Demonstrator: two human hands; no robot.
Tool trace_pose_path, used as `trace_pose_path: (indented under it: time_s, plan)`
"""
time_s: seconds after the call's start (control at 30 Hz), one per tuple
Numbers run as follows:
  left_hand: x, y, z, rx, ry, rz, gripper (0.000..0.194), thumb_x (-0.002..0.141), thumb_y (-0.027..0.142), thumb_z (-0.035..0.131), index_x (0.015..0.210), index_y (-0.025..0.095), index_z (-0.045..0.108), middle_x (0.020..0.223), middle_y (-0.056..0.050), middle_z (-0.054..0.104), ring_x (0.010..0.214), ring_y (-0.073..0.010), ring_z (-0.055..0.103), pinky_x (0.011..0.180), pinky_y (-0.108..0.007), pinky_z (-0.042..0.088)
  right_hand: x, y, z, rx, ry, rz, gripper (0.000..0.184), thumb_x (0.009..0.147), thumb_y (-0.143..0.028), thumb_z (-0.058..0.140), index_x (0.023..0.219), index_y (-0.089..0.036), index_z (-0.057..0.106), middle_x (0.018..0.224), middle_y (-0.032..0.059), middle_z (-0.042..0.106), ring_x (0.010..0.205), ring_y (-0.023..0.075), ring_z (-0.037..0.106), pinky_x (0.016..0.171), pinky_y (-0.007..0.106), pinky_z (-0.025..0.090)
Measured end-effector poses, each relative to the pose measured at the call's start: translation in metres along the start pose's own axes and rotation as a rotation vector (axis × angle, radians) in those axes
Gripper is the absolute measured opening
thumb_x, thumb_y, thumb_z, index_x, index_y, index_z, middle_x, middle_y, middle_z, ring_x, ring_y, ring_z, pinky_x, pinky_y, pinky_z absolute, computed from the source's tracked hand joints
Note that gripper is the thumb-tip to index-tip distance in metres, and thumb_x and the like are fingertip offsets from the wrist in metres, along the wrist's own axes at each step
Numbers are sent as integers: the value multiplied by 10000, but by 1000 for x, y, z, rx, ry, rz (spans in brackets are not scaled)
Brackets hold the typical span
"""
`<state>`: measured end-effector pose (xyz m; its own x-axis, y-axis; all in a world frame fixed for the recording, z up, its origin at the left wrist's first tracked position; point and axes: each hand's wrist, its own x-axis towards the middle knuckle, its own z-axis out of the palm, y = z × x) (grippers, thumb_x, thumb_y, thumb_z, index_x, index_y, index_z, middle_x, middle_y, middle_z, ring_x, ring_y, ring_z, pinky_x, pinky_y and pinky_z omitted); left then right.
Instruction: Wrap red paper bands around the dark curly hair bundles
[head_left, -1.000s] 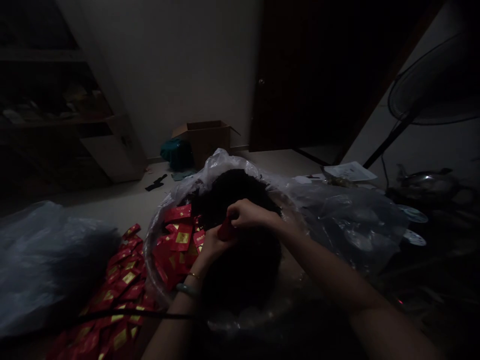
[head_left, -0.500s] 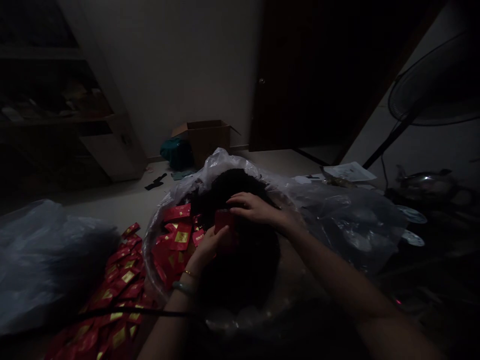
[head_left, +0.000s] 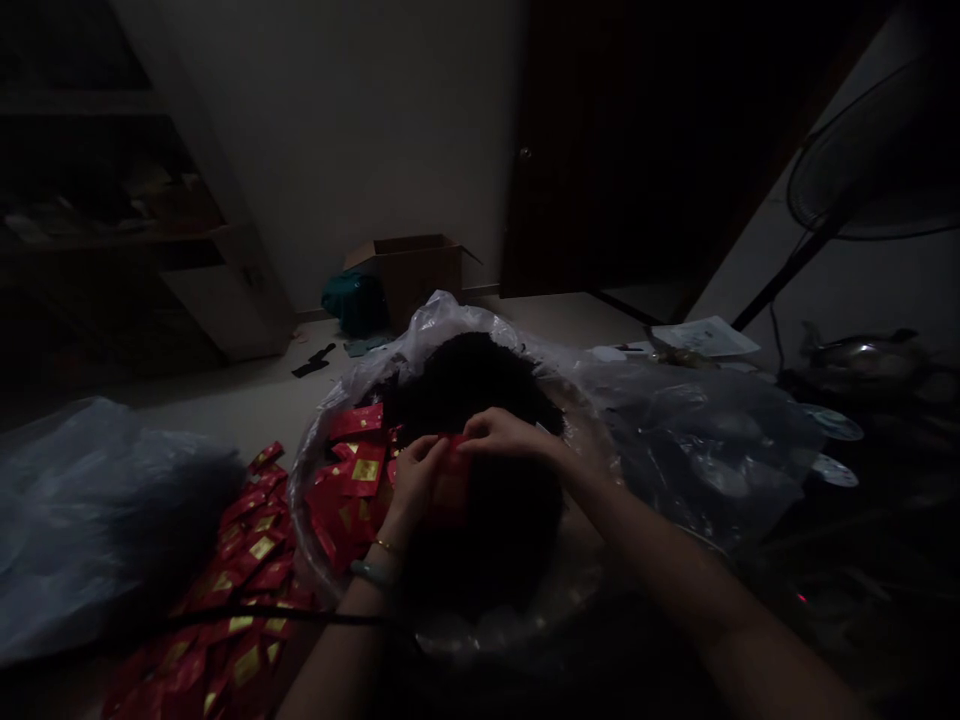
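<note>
A red packet [head_left: 450, 488] hangs between my two hands over a heap of dark loose material [head_left: 480, 380], perhaps tea leaves. My left hand [head_left: 414, 482] pinches its top left corner; a bracelet and a bangle circle that wrist. At the top right corner, the fingers of my right hand [head_left: 506, 436] are closed on the same packet. The heap lies in a round container lined with clear plastic [head_left: 300, 535]. Beside it, inside the left part of the container, are several red packets with gold labels [head_left: 365, 470].
More red packets [head_left: 255, 570] are piled left of the container, next to a large plastic bag [head_left: 97, 520]. Clear plastic sheeting [head_left: 697, 440] spreads on the right. A cardboard box [head_left: 420, 275] stands by the wall, a fan [head_left: 862, 160] at right. A dark cord [head_left: 300, 613] crosses low.
My right hand has come down and closed on the packet's top edge. My left hand has shifted its grip up to the top corner. The view has tilted slightly.
</note>
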<state>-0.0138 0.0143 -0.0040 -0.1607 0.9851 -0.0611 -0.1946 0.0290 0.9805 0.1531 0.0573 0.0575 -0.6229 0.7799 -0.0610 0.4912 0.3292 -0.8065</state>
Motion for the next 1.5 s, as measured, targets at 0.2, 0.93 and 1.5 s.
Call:
trace_pose_path:
  time_s: [0.2,0.93,1.5]
  plan:
    - [-3,2,2,-136,62,-15,365,512,438,769,661,146,608,560,56,584,511,-79,512,513,-191,402,1,4,12,-81,92,-13,191,727,-320,646,720,-129,638,656,-6,613,610,109,530,538,199,368]
    - [-4,0,4,-123,-185,-108,432,547,457,771,788,104,713,642,-30,690,572,-143,604,569,-239,459,-7,24,49,511,605,47,234,614,-371,694,654,-159,604,671,8,630,668,157,579,677,292,459]
    - [-3,0,4,9,-62,20,346,586,392,750,822,139,739,793,-64,738,745,-197,650,702,-281,490,-9,26,58,528,639,98,244,599,-362,699,706,-151,635,715,32,659,720,182,604,712,312,466]
